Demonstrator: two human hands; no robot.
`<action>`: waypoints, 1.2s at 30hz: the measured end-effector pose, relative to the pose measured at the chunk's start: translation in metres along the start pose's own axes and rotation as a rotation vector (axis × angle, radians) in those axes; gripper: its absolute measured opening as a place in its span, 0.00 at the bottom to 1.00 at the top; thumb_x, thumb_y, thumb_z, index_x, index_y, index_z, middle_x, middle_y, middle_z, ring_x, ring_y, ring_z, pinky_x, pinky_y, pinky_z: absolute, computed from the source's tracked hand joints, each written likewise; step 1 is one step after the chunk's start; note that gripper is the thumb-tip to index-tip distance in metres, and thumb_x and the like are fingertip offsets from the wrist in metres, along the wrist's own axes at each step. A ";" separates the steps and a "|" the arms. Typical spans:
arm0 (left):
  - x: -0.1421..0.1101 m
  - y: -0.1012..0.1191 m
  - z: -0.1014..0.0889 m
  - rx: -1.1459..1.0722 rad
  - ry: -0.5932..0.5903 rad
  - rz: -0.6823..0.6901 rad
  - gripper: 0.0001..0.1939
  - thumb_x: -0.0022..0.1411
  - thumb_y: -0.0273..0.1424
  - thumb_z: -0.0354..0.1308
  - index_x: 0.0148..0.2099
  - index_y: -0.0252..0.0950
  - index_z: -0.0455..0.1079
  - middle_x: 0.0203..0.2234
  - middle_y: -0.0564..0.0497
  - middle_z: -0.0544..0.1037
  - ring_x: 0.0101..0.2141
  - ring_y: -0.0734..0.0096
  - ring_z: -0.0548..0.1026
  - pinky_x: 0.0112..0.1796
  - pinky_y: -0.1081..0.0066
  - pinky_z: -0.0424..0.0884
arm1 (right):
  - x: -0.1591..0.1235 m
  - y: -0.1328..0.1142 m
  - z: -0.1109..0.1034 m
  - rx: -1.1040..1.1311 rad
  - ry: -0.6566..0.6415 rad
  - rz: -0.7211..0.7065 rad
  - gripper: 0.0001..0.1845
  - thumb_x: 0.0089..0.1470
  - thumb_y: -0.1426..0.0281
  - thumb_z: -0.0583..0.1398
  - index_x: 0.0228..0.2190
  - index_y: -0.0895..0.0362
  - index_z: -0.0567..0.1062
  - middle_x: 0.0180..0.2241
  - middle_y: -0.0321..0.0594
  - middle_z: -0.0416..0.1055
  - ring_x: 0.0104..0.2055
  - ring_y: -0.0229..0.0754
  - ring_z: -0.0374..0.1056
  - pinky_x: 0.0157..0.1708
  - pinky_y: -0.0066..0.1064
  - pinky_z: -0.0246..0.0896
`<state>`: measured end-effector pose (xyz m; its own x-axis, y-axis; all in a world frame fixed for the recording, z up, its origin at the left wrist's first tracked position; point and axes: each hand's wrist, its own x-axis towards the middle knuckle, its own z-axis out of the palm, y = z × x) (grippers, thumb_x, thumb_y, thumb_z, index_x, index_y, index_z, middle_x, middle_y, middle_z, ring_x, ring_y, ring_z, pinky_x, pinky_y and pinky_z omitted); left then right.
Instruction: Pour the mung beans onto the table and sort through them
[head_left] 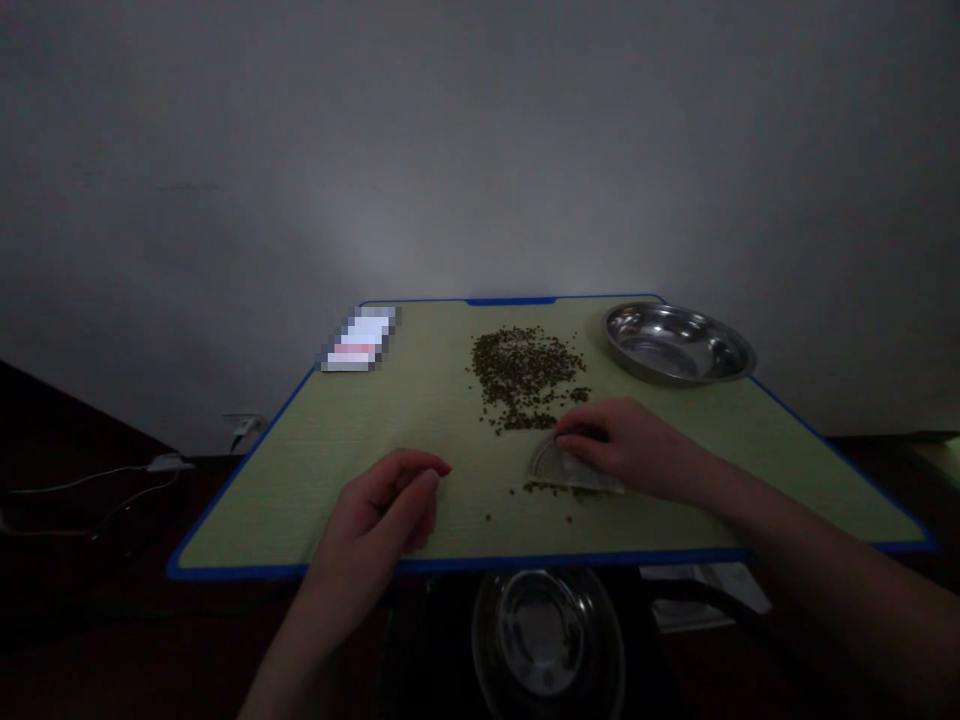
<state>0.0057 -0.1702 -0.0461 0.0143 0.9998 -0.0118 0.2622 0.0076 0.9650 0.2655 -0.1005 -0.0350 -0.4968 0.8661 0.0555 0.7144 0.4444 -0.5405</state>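
A clear half-round protractor (551,464) is pinched between the thumb and fingers of my right hand (622,445). It lies low at the table, its curved edge toward a spread of small dark seeds or beans (521,370), whose exact kind I cannot tell. Several loose grains lie along its straight near edge. My left hand (382,505) rests by the table's front edge, left of the protractor, with its fingers curled in and the thumb close to the index finger. Nothing shows in it.
The green table (277,480) has a blue rim. A steel bowl (675,345) stands at its back right, and a blurred-out phone-like screen (358,338) lies at the back left. Below the front edge are metal bowls (540,640). Cables (139,480) run at left.
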 end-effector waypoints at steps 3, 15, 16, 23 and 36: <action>0.000 0.000 0.000 0.001 -0.004 0.001 0.11 0.60 0.38 0.54 0.38 0.37 0.70 0.16 0.59 0.62 0.18 0.77 0.60 0.19 0.76 0.53 | -0.001 -0.005 0.003 0.022 -0.010 -0.009 0.11 0.54 0.73 0.56 0.31 0.57 0.80 0.28 0.39 0.77 0.28 0.38 0.67 0.28 0.29 0.56; -0.001 0.000 0.001 0.009 0.015 -0.005 0.10 0.60 0.38 0.55 0.38 0.37 0.71 0.16 0.60 0.62 0.18 0.77 0.60 0.19 0.77 0.54 | -0.010 -0.016 0.008 0.095 -0.065 0.003 0.10 0.55 0.72 0.57 0.31 0.58 0.79 0.26 0.36 0.75 0.25 0.35 0.64 0.25 0.27 0.54; -0.001 0.000 0.001 0.011 0.014 -0.007 0.10 0.60 0.38 0.55 0.38 0.37 0.71 0.16 0.59 0.62 0.18 0.77 0.60 0.19 0.77 0.54 | -0.011 -0.018 0.008 0.101 -0.073 0.003 0.10 0.55 0.72 0.57 0.32 0.58 0.79 0.26 0.36 0.75 0.25 0.35 0.64 0.25 0.27 0.54; -0.001 0.000 0.002 0.009 0.025 -0.009 0.10 0.60 0.38 0.54 0.38 0.37 0.71 0.16 0.59 0.62 0.18 0.77 0.60 0.19 0.76 0.54 | -0.017 -0.020 0.011 0.127 -0.081 -0.005 0.10 0.55 0.72 0.57 0.32 0.57 0.80 0.29 0.37 0.78 0.30 0.38 0.69 0.29 0.29 0.58; -0.002 -0.001 0.001 0.021 0.027 0.010 0.10 0.61 0.38 0.54 0.38 0.38 0.71 0.16 0.59 0.63 0.18 0.77 0.60 0.19 0.76 0.54 | -0.023 -0.022 0.017 0.160 -0.112 0.000 0.09 0.54 0.72 0.59 0.33 0.55 0.80 0.31 0.37 0.79 0.31 0.39 0.70 0.31 0.29 0.61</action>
<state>0.0065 -0.1717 -0.0476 -0.0089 0.9999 0.0048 0.2823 -0.0021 0.9593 0.2531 -0.1335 -0.0383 -0.5549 0.8313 -0.0335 0.6313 0.3945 -0.6677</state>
